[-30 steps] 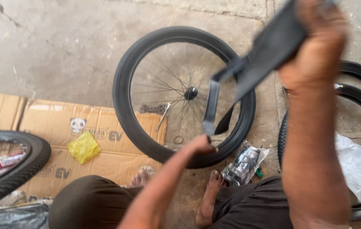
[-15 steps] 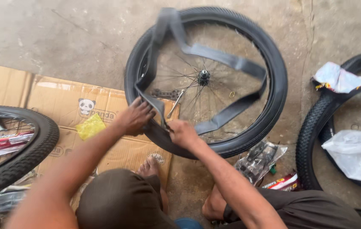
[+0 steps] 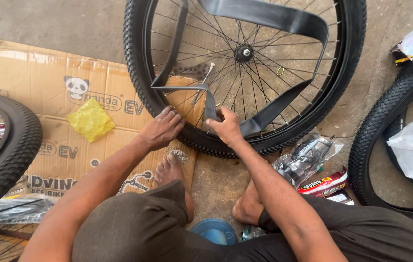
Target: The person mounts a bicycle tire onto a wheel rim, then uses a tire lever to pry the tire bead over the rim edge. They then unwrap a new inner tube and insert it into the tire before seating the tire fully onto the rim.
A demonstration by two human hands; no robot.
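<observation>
Both hands sit at the near rim of the bicycle wheel [image 3: 347, 63]: the left hand [image 3: 161, 128] presses the tyre, and the right hand [image 3: 226, 127] pinches the black inner tube [image 3: 269, 17]. Flattened brown cardboard [image 3: 36, 82] lies left, bearing a crumpled yellow wrapper [image 3: 90, 120]; a clear plastic packet [image 3: 306, 157] and red box [image 3: 320, 183] lie right.

I have both arms reaching forward toward twelve o'clock, forearms bare and converging. My left hand [image 3: 161, 128] lies palm down, fingers spread and slightly curled, pointing to about one o'clock, wrist straight. My right hand [image 3: 226, 127] sits just beside it at its three o'clock, closed in a fist-like pinch, knuckles up, thumb tucked forward. I sit low, knees bent wide, bare feet planted between my forearms.
</observation>
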